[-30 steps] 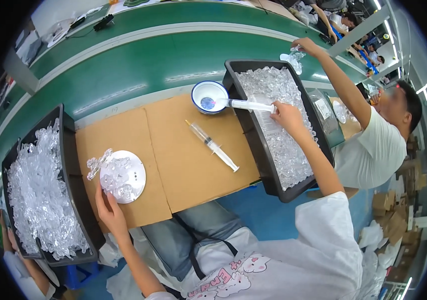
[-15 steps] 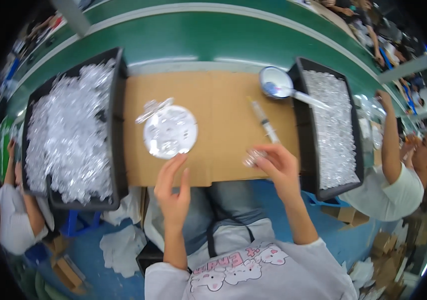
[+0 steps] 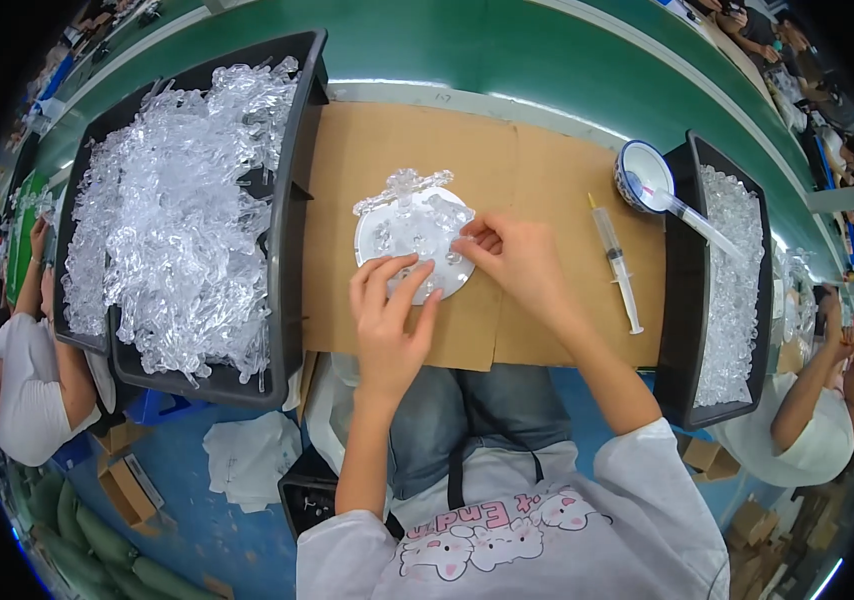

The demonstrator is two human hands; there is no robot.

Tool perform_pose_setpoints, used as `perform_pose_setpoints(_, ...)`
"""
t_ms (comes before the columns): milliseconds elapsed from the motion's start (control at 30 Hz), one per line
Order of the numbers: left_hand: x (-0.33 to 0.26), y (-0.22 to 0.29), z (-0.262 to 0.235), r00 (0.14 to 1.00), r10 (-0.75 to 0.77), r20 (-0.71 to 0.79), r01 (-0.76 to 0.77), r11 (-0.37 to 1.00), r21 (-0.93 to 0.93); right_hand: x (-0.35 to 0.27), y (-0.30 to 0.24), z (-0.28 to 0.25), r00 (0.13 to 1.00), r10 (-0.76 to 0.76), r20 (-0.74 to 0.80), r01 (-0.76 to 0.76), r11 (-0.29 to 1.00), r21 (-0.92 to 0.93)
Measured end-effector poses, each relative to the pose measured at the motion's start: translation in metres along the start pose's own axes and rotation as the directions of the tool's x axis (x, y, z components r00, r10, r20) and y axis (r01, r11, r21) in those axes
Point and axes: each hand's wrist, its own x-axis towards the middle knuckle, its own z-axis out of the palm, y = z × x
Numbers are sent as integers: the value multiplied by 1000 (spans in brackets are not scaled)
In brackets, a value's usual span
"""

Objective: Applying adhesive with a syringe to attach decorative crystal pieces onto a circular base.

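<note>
A round white plate (image 3: 367, 238) lies on the cardboard with several small clear plastic pieces (image 3: 420, 240) on it. One branched clear plastic piece (image 3: 409, 184) rests across its far edge. My left hand (image 3: 392, 318) is over the plate's near left rim, fingers apart and curved downward, holding nothing that I can see. At the right rim my right hand (image 3: 519, 258) pinches a small clear plastic piece (image 3: 459, 247) between thumb and forefinger. The fingertips partly hide that piece.
Two black bins (image 3: 292, 215) of clear plastic parts stand left; another black bin (image 3: 682, 300) holds small clear parts at right. Between plate and right bin lies a syringe (image 3: 615, 262). A blue-and-white bowl (image 3: 632, 170) with a white spoon (image 3: 697, 220) sits beyond it. Co-workers sit at both sides.
My right hand has moved left, from near the syringe to the plate's right side, with the small clear piece in its pinch. My left hand has come forward over the plate. The view has shifted.
</note>
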Motion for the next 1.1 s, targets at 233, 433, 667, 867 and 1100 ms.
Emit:
perform_pose_setpoints(233, 4, -13, 22, 994, 100, 53, -103, 993, 60, 7, 4, -8, 992, 71, 101, -88, 981, 170)
perform_pose_setpoints(433, 4, -18, 25, 992, 112, 61, -116, 990, 81, 4, 8, -5, 989, 107, 101, -129, 961, 245)
perform_pose_setpoints(667, 14, -11, 22, 989, 118, 90, -128, 985, 111, 4, 1, 1, 1000, 26, 18, -27, 998, 51)
perform_pose_setpoints(867, 20, -5, 23, 979, 163, 125, -189, 953, 238, 8, 5, 1, 996, -17, 89, 20, 1000, -23)
perform_pose_setpoints(1100, 20, -4, 25, 981, 129, 145, -159, 963, 218, -54, 11, -24, 969, -13, -245, 27, 998, 56)
